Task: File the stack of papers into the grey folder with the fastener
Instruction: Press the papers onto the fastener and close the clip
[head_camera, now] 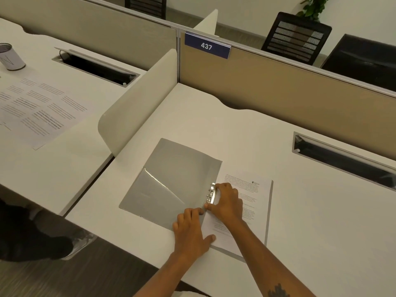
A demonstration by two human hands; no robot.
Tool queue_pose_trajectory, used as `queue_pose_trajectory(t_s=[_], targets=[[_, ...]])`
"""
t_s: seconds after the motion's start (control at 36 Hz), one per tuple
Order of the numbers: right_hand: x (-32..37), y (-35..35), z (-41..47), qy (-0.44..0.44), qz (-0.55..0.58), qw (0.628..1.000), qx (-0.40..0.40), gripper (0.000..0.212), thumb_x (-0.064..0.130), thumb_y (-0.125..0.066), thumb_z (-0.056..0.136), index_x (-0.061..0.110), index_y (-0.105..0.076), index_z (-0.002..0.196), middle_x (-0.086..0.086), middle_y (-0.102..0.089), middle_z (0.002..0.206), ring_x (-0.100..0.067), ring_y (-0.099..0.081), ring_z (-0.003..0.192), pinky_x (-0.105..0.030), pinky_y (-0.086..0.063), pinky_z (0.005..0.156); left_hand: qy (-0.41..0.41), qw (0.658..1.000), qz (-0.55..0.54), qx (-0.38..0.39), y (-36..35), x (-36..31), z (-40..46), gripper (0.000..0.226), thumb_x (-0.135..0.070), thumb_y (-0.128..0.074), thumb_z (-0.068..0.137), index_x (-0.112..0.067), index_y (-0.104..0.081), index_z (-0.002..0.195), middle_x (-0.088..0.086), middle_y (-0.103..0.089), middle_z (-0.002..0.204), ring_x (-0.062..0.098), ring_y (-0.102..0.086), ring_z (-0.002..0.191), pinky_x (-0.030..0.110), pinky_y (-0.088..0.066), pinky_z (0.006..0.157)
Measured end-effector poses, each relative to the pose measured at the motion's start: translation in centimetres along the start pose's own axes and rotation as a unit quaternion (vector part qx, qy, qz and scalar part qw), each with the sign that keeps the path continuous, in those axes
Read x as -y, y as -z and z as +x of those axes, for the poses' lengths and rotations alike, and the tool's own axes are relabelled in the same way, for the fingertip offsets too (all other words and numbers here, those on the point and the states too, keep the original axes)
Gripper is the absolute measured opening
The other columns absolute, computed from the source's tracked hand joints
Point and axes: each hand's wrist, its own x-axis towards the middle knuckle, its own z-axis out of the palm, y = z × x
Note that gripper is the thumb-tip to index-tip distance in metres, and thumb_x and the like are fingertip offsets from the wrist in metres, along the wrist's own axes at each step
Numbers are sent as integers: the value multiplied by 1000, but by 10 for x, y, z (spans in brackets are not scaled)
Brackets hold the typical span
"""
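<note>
folder [171,185] grey | fastener [211,194] silver | papers [255,202] white, black text | desk [214,125] white

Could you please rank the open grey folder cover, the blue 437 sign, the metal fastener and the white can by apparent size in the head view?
1. Grey folder cover
2. Blue 437 sign
3. White can, though it is partly cut off and farther away
4. Metal fastener, partly hidden
</note>
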Motion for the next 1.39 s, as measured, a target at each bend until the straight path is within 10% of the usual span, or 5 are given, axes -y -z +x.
queue_pose_trajectory(t_s=[0.67,0.92,1.19,1.39], targets=[[5,-3,-4,5,-32,999,-12,79,59,-86,68,29,-53,134,3,-53,137,-23,-48,122,-36,-43,90,1,1000,7,8,-1,0,0,85,-84,-63,67,-42,-37,137,-13,-45,136,14,-44,121,31,-36,103],[-33,-1,-33,43,94,994,-20,75,50,-78,85,26,-44,148,5,-48,152,-19,-46,137,-38,-42,112,-5,999,-26,47,7,0,3,80,-78,-68,71,-45,-37,137,-15,-40,136,12,-40,125,27,-29,98],[-105,-5,-109,29,20,998,-50,67,43,-72,91,23,-48,149,4,-46,155,-18,-44,142,-38,-38,119,16,984,-156,-87,69,59,11,51,-32,-83,85,-23,-60,130,1,-58,132,24,-52,121,38,-36,100],[-115,-11,-122,31,-13,998,-56,58,42,-72,90,22,-56,143,4,-47,155,-19,-45,141,-43,-40,116,99,985,-74,-119,103,110,29,58,-35,-82,85,-18,-57,135,15,-50,145,41,-42,136,64,-40,106]])
